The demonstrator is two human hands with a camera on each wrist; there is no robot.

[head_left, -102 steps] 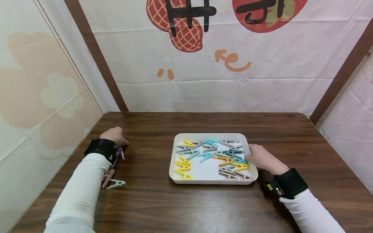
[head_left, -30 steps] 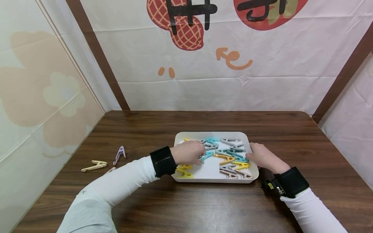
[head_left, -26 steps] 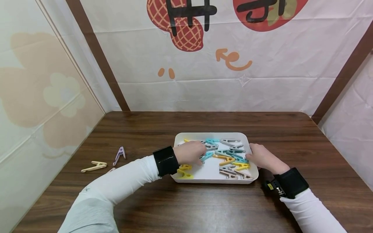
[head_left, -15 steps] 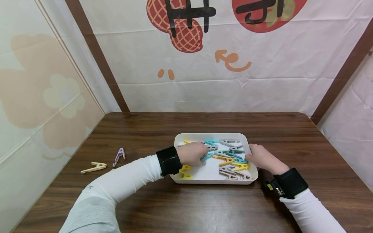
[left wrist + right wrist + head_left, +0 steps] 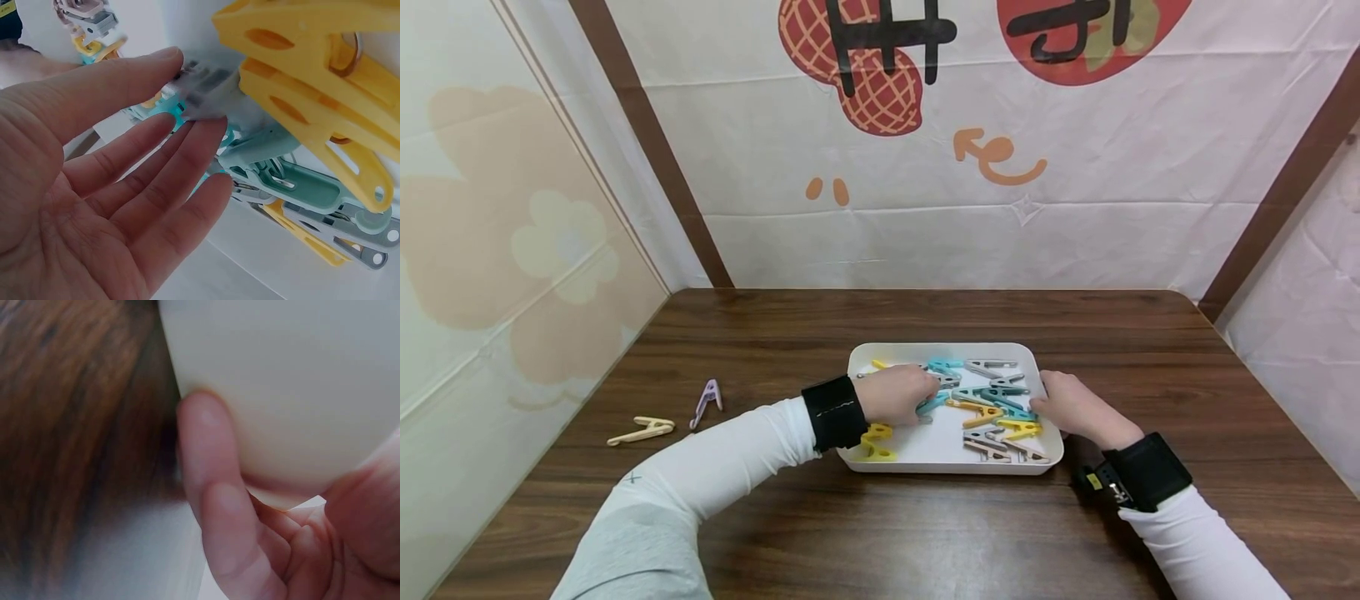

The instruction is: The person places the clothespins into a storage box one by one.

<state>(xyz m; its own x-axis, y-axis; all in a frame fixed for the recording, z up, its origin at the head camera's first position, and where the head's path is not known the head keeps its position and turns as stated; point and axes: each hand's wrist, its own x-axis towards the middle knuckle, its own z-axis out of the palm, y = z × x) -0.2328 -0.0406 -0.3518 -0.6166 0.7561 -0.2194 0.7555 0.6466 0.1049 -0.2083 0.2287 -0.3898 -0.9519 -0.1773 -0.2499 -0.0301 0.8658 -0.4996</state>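
My left hand (image 5: 898, 394) is over the left half of a white tray (image 5: 925, 468) of clothespins. In the left wrist view its thumb and fingertips pinch a blurred grey clothespin (image 5: 209, 90). Yellow clothespins (image 5: 300, 81) and a green clothespin (image 5: 306, 184) lie close beside those fingertips. Some clothespins at the tray's left are hidden under this hand in the head view. My right hand (image 5: 1086, 408) grips the tray's right side; in the right wrist view its fingers (image 5: 209, 437) curl round the outer wall.
A cream clothespin (image 5: 642, 430) and a purple clothespin (image 5: 706, 403) lie apart on the brown wooden table (image 5: 790, 525), left of the tray. Teal, grey, orange and yellow clothespins fill the tray's right half. A white printed curtain (image 5: 760, 242) stands behind the table.
My left hand has come from the table's left side into the tray; over the last second it shifts slightly right, and a grey clothespin shows at its fingers. The right hand keeps its grip.
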